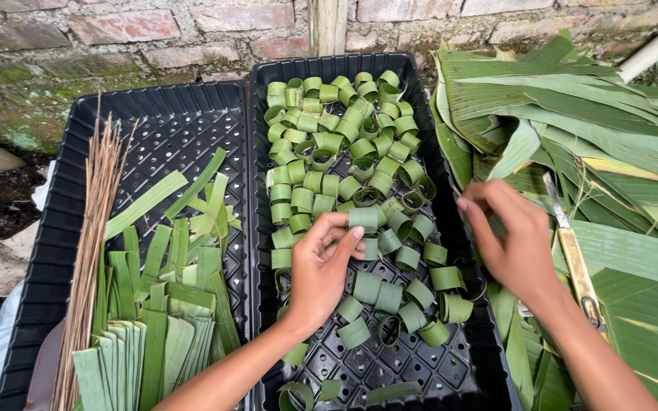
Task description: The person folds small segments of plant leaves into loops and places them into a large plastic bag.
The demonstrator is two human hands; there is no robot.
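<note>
A small green leaf ring (364, 218) sits near the middle of the frame, pinched between the thumb and fingertips of the left hand (321, 266), which is closed on it just above the right-hand black tray (458, 365). That tray holds many more leaf rings (329, 129), packed thickly in its upper half and looser toward the lower centre. The right hand (513, 240) hovers over the tray's right rim with fingers curled and loosely parted, holding nothing visible. Right of it, a pile of long green leaves (573, 114) fills the right side, with a knife (573, 251) lying on them. At the left, a second black tray (161, 122) carries cut leaf strips (154, 320) and thin brown sticks (93, 236).
</note>
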